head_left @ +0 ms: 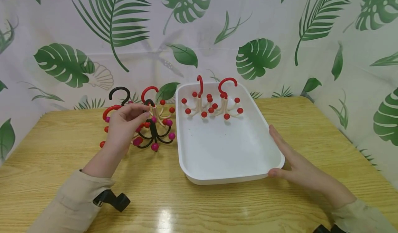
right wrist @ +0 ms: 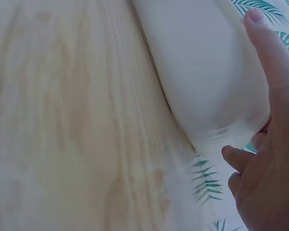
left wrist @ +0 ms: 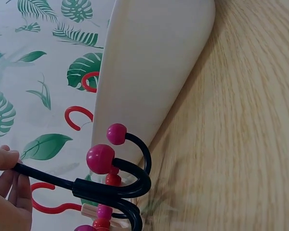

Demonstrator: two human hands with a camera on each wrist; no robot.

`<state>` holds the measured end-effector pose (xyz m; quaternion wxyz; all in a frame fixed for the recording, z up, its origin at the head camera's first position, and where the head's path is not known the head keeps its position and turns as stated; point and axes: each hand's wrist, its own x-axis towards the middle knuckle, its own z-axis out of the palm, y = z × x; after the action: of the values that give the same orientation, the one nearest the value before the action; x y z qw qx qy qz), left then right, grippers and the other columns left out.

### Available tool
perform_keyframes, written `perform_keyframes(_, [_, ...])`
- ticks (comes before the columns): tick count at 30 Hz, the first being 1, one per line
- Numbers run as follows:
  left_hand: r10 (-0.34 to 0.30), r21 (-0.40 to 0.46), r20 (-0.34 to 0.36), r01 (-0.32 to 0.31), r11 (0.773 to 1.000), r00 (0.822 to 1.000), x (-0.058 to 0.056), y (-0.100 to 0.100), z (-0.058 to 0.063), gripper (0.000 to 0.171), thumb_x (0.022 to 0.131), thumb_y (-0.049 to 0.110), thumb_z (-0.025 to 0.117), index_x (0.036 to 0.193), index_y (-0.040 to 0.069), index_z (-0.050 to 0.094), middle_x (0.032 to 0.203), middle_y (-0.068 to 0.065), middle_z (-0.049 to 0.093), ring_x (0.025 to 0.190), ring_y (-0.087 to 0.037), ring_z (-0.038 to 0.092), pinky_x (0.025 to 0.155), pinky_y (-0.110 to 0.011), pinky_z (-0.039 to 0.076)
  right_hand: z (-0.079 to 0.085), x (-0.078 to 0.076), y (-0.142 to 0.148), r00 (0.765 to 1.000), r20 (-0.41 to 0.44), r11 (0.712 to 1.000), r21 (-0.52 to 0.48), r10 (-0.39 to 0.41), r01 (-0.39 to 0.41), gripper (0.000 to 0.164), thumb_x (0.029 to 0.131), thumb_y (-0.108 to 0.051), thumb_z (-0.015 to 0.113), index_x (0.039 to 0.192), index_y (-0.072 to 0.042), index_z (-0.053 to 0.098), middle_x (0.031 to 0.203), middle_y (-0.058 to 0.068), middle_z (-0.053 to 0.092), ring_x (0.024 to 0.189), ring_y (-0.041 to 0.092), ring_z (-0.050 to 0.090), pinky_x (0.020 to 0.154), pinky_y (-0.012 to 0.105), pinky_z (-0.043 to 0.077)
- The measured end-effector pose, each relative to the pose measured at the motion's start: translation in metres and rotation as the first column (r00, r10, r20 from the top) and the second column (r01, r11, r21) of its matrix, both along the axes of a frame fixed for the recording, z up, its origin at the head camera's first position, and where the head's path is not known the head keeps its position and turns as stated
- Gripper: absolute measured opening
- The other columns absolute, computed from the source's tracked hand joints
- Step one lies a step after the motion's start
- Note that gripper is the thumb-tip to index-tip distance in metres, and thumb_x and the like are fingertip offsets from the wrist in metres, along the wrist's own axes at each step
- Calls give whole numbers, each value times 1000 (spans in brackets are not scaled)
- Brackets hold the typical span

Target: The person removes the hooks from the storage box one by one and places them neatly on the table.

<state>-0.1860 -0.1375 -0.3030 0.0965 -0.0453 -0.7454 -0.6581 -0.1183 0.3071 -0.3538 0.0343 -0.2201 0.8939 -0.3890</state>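
Between thumb and fingertips, my left hand (head_left: 125, 124) pinches the stem of a black multi-arm hook hanger (head_left: 153, 131). The hanger's curved arms end in magenta balls, clearest in the left wrist view, where its black shaft (left wrist: 98, 187) runs from my fingers. My right hand (head_left: 293, 160) holds the near right corner of a white tray (head_left: 230, 177), thumb at the front edge and a finger along the right side. Inside the tray's far end stand two cream hangers with red hooks and red balls, a left one (head_left: 199, 102) and a right one (head_left: 224, 105).
More hangers cluster left of the tray, partly behind my left hand: a black hook (head_left: 119, 89), a red hook (head_left: 150, 88) and another red hook (head_left: 109, 110). All stand on a wooden table (head_left: 155, 191). Behind it hangs a leaf-patterned cloth (head_left: 211, 53).
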Motion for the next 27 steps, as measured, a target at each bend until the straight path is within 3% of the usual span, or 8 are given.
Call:
perform_keyframes(6, [-10,2,26,10,1000,1000,1,-2,-2,26,89,14,69,112,2,65,102,0,64,94,-17,59,81,-21,51,0,0,0,1000,1,1000,3,1,-1,109,79,-19,77,154,-29,-2,159,-4,-6,144,31,-3,99,74,13])
perform_keyframes(12, [-20,-48,29,21,999,999,3,-3,-2,25,89,16,69,111,4,65,104,-4,64,96,-18,58,81,-23,51,1,0,-1,1000,-7,999,-22,28,-29,109,79,-16,77,154,-28,-1,160,-1,-7,144,25,-4,100,74,11])
perform_keyframes(18, [-56,-68,-16,54,996,998,5,-3,-3,24,89,11,68,109,0,58,108,-15,62,95,-18,59,81,-22,50,1,0,-1,1000,1,1000,-4,11,-11,109,79,-17,77,154,-28,-1,160,-1,-7,144,24,-4,100,73,13])
perform_keyframes(27, [-87,-106,-41,82,991,995,5,-7,-4,35,90,11,66,123,5,53,115,-19,61,100,-19,59,85,-21,49,1,0,-1,1000,-1,1000,12,0,0,109,79,-20,78,154,-28,-2,160,-3,-7,144,33,-2,99,74,15])
